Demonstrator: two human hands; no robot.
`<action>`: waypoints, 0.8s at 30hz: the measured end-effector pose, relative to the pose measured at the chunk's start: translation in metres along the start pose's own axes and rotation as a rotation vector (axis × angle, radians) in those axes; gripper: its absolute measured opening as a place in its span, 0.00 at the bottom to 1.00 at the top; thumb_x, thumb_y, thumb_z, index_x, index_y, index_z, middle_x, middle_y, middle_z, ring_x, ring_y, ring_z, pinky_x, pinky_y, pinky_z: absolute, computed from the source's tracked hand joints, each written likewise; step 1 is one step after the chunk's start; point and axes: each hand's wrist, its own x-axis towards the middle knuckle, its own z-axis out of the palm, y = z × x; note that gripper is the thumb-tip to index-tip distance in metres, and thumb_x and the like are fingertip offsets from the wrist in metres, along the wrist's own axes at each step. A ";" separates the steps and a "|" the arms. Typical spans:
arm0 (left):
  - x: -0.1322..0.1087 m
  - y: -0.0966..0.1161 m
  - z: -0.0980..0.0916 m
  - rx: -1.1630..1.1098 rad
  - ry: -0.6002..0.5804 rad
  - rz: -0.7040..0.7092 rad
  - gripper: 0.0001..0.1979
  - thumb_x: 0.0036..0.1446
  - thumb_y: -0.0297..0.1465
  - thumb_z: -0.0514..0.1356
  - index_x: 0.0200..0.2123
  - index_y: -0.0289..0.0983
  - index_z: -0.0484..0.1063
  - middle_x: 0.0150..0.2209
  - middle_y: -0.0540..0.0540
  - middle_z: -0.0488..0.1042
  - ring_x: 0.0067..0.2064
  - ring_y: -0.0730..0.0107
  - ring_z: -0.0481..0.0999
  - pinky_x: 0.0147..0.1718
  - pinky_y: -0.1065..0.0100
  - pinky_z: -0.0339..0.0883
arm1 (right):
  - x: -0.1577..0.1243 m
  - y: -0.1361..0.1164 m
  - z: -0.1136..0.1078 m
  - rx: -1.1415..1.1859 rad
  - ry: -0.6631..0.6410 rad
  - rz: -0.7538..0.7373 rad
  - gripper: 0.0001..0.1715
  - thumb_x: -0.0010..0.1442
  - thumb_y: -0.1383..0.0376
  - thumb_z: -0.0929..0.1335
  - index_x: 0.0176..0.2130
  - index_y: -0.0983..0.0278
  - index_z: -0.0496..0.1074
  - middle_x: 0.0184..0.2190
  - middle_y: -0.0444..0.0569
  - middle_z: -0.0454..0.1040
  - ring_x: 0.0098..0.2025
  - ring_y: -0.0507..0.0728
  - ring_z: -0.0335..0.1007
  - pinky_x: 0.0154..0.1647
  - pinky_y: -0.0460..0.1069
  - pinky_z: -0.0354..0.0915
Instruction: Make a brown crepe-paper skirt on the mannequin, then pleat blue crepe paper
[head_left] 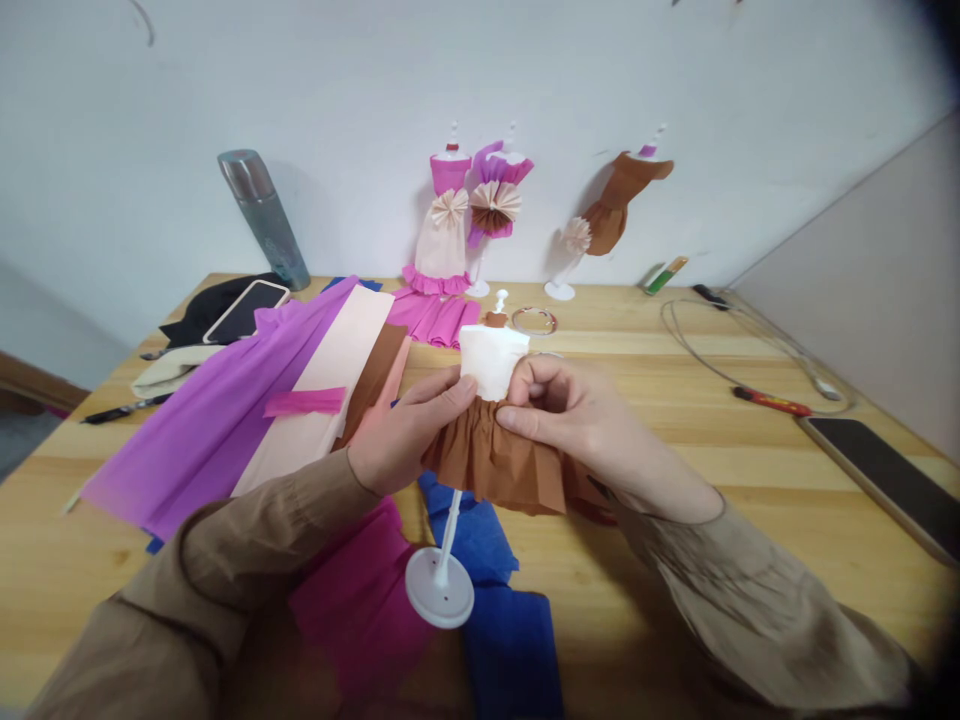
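Note:
A small white dress form (pixel 493 360) is held tilted above the table, its round stand base (pixel 439 588) pointing down toward me. Around its waist runs a gathered brown crepe paper skirt (pixel 495 460). My left hand (pixel 412 420) grips the form and the skirt's waist from the left, thumb on the front. From the other side, my right hand (pixel 570 410) pinches the skirt's top edge between thumb and forefinger. Beneath the form lie blue crepe paper (pixel 510 640) and magenta crepe paper (pixel 364 600).
Purple paper (pixel 232 410), cream paper (pixel 300 430) and a phone (pixel 247 310) lie at left. Several dressed forms, including one in brown (pixel 622 200), stand along the wall by a thermos (pixel 266 220). At right are a cable (pixel 675 330), a red-handled tool (pixel 772 402) and another phone (pixel 885 480).

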 end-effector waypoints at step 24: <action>0.001 -0.003 -0.002 0.061 0.101 0.087 0.20 0.54 0.43 0.65 0.46 0.37 0.77 0.47 0.46 0.78 0.59 0.57 0.70 0.56 0.62 0.63 | -0.005 -0.009 -0.004 -0.037 0.027 0.044 0.09 0.49 0.64 0.71 0.24 0.64 0.69 0.20 0.41 0.65 0.23 0.49 0.57 0.24 0.46 0.54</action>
